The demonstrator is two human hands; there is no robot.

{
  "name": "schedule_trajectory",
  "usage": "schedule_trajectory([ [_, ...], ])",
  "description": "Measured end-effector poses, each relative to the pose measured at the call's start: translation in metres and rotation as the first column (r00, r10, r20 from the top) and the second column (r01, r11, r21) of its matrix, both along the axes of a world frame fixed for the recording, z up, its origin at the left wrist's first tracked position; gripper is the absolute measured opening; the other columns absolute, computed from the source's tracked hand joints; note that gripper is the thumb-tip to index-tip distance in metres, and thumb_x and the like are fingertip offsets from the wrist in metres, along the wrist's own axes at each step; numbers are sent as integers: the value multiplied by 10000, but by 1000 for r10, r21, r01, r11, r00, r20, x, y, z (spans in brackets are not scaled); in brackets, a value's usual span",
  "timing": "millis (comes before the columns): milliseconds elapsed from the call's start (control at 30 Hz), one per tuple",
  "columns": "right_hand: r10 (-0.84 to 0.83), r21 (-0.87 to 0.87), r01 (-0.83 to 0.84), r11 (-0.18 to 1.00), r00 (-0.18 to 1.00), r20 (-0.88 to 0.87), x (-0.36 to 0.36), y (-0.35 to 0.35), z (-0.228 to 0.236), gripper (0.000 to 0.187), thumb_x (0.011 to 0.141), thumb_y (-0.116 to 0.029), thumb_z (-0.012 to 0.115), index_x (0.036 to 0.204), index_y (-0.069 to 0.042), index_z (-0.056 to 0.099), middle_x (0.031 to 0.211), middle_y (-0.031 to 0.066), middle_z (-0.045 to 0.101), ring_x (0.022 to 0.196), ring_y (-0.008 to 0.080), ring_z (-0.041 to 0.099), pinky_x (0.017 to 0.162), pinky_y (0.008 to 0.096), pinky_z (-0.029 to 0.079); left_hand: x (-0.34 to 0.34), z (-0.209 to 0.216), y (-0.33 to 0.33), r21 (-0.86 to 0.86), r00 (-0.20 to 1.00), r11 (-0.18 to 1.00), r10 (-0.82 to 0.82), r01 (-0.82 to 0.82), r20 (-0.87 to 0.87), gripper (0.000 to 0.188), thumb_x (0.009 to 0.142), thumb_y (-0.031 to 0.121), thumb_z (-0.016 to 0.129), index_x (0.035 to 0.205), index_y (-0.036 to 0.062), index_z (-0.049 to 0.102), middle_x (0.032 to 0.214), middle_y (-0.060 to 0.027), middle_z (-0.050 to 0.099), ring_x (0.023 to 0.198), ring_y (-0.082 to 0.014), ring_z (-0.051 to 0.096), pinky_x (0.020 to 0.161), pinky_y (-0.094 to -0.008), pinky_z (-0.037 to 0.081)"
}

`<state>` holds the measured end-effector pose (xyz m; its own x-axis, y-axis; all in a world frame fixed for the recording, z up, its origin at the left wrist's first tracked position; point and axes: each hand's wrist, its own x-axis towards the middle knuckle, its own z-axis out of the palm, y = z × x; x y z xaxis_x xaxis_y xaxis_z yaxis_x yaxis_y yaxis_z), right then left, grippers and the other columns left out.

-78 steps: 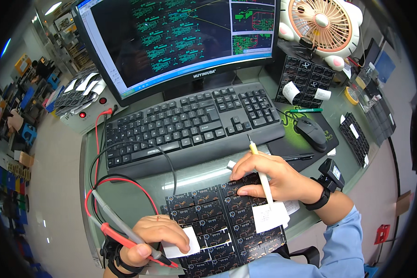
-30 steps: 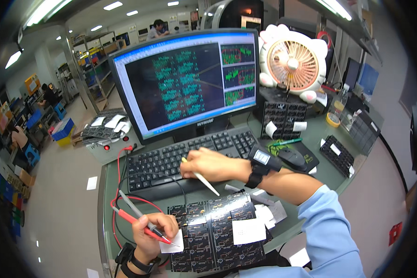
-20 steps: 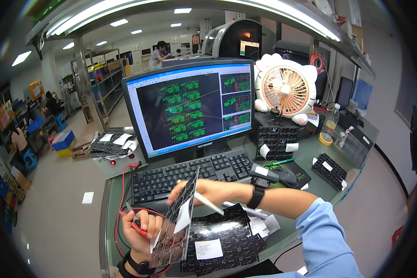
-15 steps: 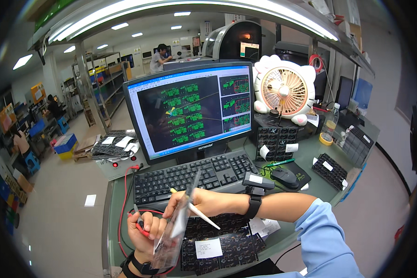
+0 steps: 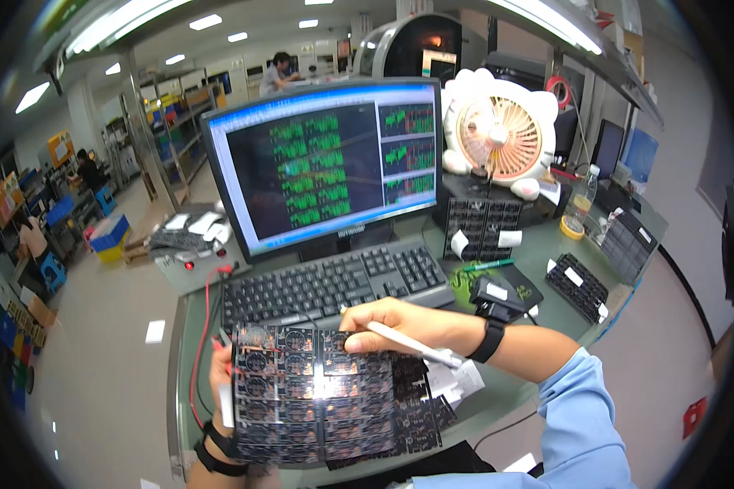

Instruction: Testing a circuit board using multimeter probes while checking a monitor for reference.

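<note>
A dark circuit board panel (image 5: 302, 395), with rows of repeated round and square patterns, is held up between my hands, its face toward me and catching a bright reflection. My left hand (image 5: 219, 368) grips its left edge, mostly hidden behind it, with red probe parts beside the fingers. My right hand (image 5: 400, 320) pinches the top right edge with the thumb on the front. A white pen-shaped tool (image 5: 412, 342) lies across that hand, held in it. Below, more dark board panels (image 5: 428, 411) lie on the desk, partly covered by the held one.
Behind my hands are a keyboard (image 5: 334, 281) and a monitor (image 5: 310, 175) with green board layouts. A mouse, largely hidden, a green pen (image 5: 488, 265), a cat-shaped fan (image 5: 501, 134), a bottle (image 5: 581, 200) and stacked boards (image 5: 577, 287) stand right. A red cable (image 5: 201, 350) runs left.
The panel has turned from edge-on to face me and now spans both hands. My right hand has moved right along its top edge. The whole view has tilted slightly.
</note>
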<state>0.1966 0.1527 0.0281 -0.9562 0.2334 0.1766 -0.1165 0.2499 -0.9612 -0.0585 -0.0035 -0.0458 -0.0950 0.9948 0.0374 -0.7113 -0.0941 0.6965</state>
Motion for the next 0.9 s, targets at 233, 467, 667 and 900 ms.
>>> schedule_trajectory([
  [233, -41, 176, 7, 984, 981, 191, 29, 4, -7, 276, 904, -283, 648, 979, -19, 612, 836, 34, 608, 796, 119, 566, 724, 281, 461, 6, 36, 20, 81, 981, 982, 161, -170, 107, 266, 961, 273, 393, 772, 86, 414, 681, -8, 378, 546, -103, 318, 470, -243, 321],
  [467, -204, 365, 201, 909, 979, -32, 40, -1, -34, 253, 810, -194, 744, 956, -33, 615, 903, 67, 641, 800, 188, 620, 694, 303, 487, 34, 72, 15, 97, 912, 970, 242, -222, -332, 181, 952, 241, 526, 910, 74, 471, 789, -37, 500, 498, -82, 421, 426, -234, 389],
  [667, -333, 441, 342, 830, 937, -102, 48, -2, -46, 259, 802, -220, 736, 925, -50, 584, 859, 74, 609, 804, 246, 607, 713, 354, 481, 63, 80, 28, -71, 856, 994, -104, 79, -506, 262, 839, 166, 660, 1000, -17, 564, 773, -98, 618, 644, -137, 618, 544, -275, 528],
  [900, -359, 407, 368, 836, 928, -100, 48, -2, -48, 266, 779, -190, 757, 910, -48, 575, 855, 82, 605, 791, 251, 607, 689, 346, 482, 71, 66, 40, -194, 805, 964, -259, 181, -534, 246, 832, 157, 659, 976, 10, 524, 805, -70, 562, 661, -113, 578, 530, -240, 477],
])
